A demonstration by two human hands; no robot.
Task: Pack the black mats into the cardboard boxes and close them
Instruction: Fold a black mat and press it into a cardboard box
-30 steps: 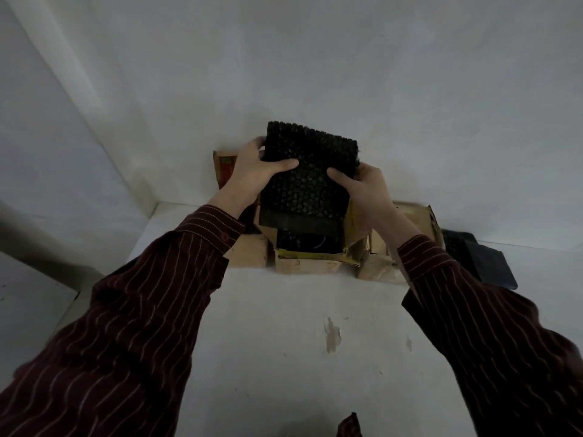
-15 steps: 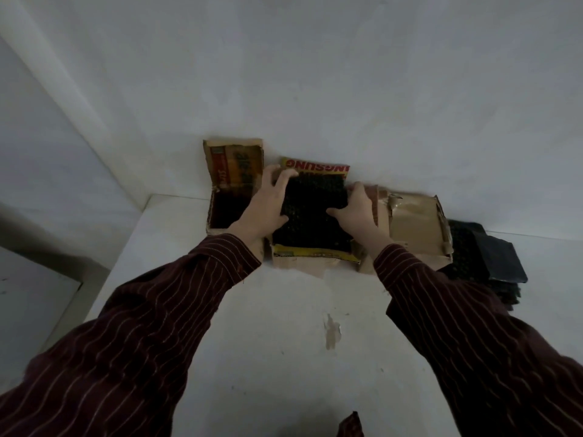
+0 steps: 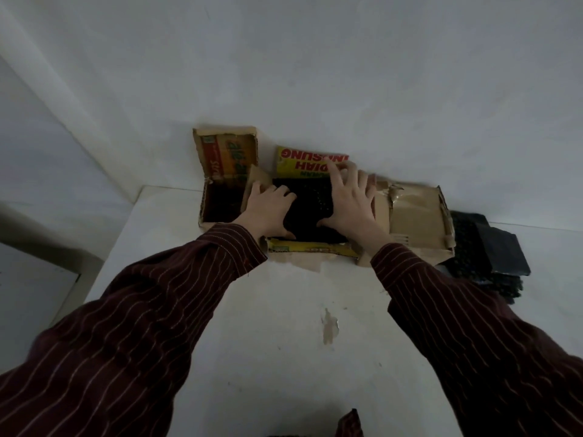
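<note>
Both my palms are flat on the black mat [image 3: 310,200], which sits down inside the middle cardboard box [image 3: 312,247] against the wall. My left hand [image 3: 269,209] presses its near-left part, fingers [image 3: 285,195] slightly curled and loosely apart. My right hand [image 3: 350,200] covers the right side, fingers [image 3: 342,173] spread wide, tips reaching the yellow printed flap [image 3: 303,160] standing up behind. To the left, an open box [image 3: 225,171] with dark contents. To the right, a closed brown box [image 3: 416,222], and beyond it a stack of black mats [image 3: 482,257] on the white worktop [image 3: 284,326].
</note>
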